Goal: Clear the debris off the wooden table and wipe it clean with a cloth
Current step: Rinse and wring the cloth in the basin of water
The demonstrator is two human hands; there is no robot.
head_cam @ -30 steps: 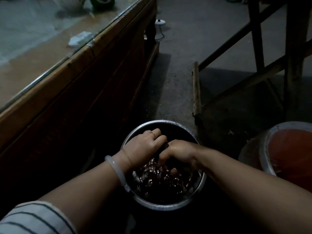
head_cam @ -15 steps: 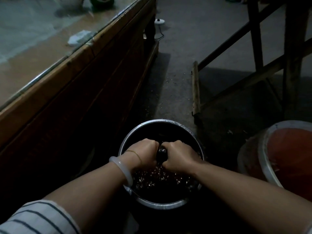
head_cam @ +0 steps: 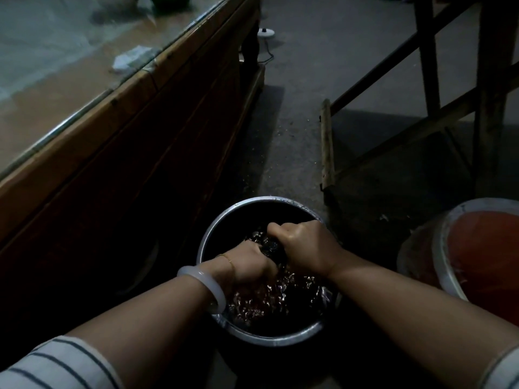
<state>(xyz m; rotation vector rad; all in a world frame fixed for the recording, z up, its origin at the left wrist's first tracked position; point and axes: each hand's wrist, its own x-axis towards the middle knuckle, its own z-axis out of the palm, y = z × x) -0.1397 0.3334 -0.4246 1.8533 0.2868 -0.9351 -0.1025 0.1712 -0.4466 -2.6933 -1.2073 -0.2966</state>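
Note:
A metal basin of water stands on the floor below me. Both hands are over it, closed on a dark wet cloth twisted between them. My left hand grips the near end low at the rippling water; a pale bangle sits on that wrist. My right hand grips the far end, slightly higher. The wooden table with a glass top runs along the left. A crumpled white scrap lies on it near the edge.
A round tub with an orange inside stands at the right. A wooden frame with slanted bars rises behind the basin on the right. A white plug and cord lie on the grey floor by the table leg.
My fists closed side by side on the cloth, then turned against each other: the right hand moved up and away, the left dropped toward the water.

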